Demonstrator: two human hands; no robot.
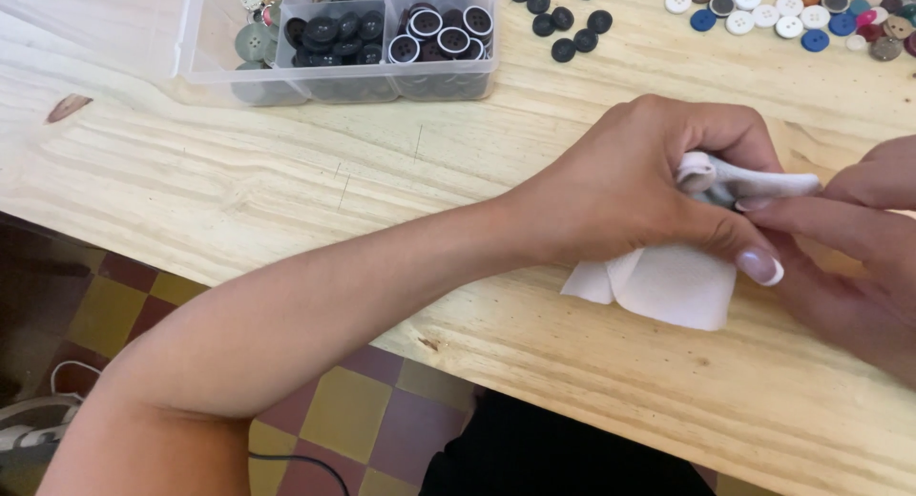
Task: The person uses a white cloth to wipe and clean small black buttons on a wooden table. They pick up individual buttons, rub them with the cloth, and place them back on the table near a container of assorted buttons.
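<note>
Fingers of the left hand (649,186) were closed around a piece of white cloth (668,281), which lay on the wooden counter (286,172) near its front edge. The right hand (849,258) pinched the rolled end of the same cloth. A clear plastic box (353,38) with dark buttons (563,19) beside it stood further back.

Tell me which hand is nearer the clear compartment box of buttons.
Left. The left hand grips the white cloth below and right of the box; the right hand lies farther right.
</note>
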